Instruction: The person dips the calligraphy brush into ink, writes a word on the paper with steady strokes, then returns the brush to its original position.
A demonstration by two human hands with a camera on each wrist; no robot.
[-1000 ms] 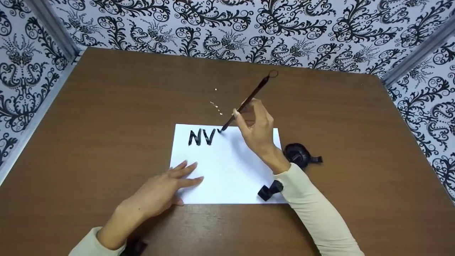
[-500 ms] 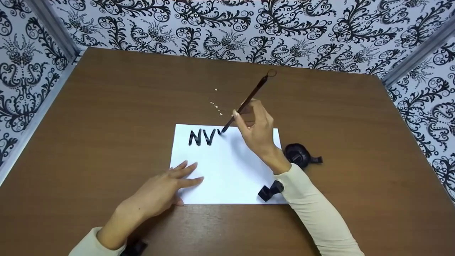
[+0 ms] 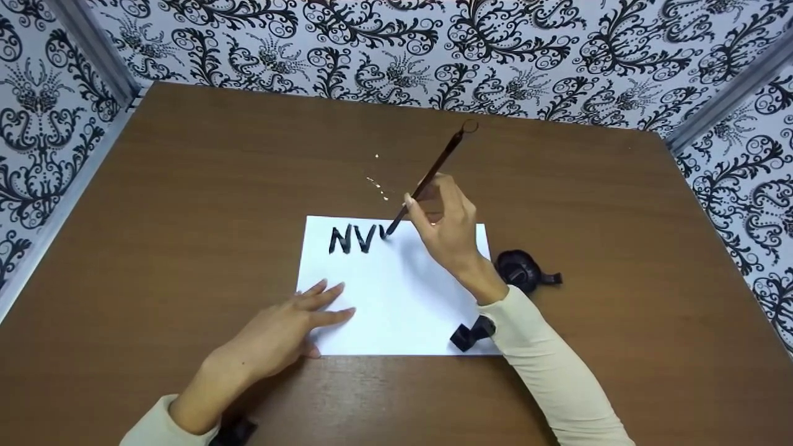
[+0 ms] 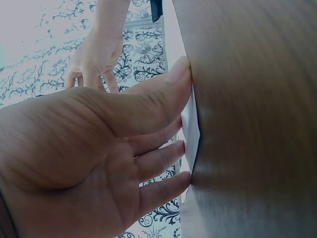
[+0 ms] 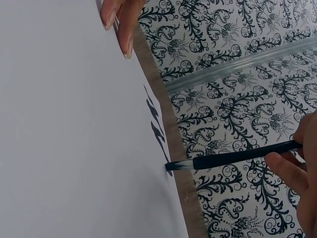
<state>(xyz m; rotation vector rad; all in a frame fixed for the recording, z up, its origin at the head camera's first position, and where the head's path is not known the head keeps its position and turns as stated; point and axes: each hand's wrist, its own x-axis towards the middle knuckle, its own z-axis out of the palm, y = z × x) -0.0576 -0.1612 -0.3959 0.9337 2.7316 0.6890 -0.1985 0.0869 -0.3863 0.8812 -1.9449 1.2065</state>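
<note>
My right hand (image 3: 447, 226) pinches a dark calligraphy brush (image 3: 433, 168) with a loop at its top end. The brush slants up and to the right. In the right wrist view its black-wet bristles (image 5: 179, 166) touch the paper at the end of a stroke. The white sheet of paper (image 3: 396, 291) bears black letters (image 3: 352, 239) reading N and V, with a third mark under the brush tip. My left hand (image 3: 282, 331) rests on the sheet's lower left, fingers spread. The left wrist view shows its thumb (image 4: 166, 91) at the paper's edge.
Right of the sheet stands a small round black dish (image 3: 518, 270) with a short handle or spout. Small pale flecks (image 3: 378, 186) lie on the brown table (image 3: 204, 186) beyond the paper. A black wrist device (image 3: 472, 333) hangs over the sheet's lower right. Patterned walls (image 3: 396, 49) border the table.
The brush tip has moved slightly down and right, lengthening the third mark. The brush's top end has tipped a little to the left. My left hand stays in place.
</note>
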